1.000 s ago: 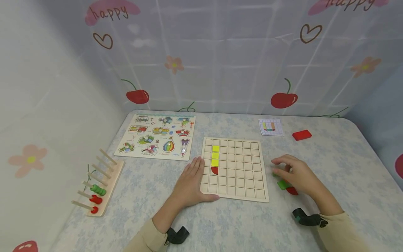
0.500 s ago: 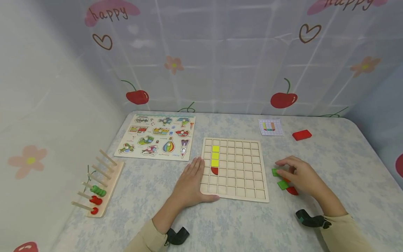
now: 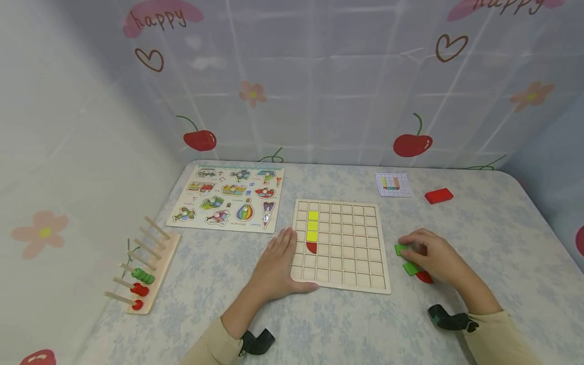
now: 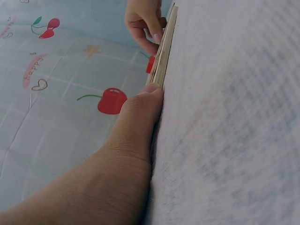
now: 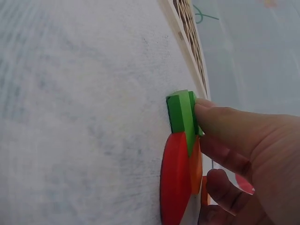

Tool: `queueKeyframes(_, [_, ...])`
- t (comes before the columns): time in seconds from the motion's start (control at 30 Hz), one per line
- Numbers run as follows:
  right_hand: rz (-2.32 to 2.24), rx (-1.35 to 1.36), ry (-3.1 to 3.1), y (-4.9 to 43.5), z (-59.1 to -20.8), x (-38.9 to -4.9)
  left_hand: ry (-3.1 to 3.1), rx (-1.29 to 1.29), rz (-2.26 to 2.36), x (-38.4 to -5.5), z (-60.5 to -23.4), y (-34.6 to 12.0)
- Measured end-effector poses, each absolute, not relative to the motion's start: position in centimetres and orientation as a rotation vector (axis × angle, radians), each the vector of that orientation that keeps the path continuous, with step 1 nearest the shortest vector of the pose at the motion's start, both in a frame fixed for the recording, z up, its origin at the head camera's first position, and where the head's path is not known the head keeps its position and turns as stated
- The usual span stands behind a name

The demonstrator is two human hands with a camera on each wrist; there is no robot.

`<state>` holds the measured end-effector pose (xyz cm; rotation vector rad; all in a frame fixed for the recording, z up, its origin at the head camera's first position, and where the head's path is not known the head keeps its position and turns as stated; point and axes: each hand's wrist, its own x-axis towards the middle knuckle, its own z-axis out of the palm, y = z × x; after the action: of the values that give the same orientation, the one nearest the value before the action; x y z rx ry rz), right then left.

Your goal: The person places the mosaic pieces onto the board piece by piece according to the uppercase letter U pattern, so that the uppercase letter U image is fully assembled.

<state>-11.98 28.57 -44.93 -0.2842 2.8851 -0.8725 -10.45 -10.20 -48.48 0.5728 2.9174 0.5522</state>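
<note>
Holding down the L edge of the wooden grid board (image 3: 349, 239) w/ the L hand (image 3: 276, 268), straight-fingered, w/ thumb laid across the near L corner; not curled round it. Pinching the far green tile (image 3: 399, 249) w/ the R hand (image 3: 433, 257), between thumb and index; cannot tell how firmly. To find that tile: on the table (image 3: 347, 329), just to the R of the board.

Crowded just beside: the near green tile (image 3: 411, 268), the red curved piece (image 3: 425, 277) and an orange piece (image 5: 195, 171), partly hidden. Could drag these along during a lift, b/c of being so close together, esp. if fingers curled underneath. Could also drop or flip the tile, if gripped only at the very edge. If carried too low, might catch on the board's rim.

If pressed unevenly w/ the L hand, could shift or tilt the board, and so disturb the three yellow tiles (image 3: 312, 226) and the red rounded piece (image 3: 312, 247) in the second column from L; cannot see how tightly seated. Less prob.: knocking the red block (image 3: 439, 196), b/c farther back, well apart.
</note>
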Motion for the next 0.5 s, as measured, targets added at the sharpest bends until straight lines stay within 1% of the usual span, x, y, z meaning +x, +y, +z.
queueKeyframes(0.5, [-0.845, -0.296, 2.881, 28.7, -45.04, -12.17, 2.915, 0.576, 0.553, -10.49, -48.43, -10.22])
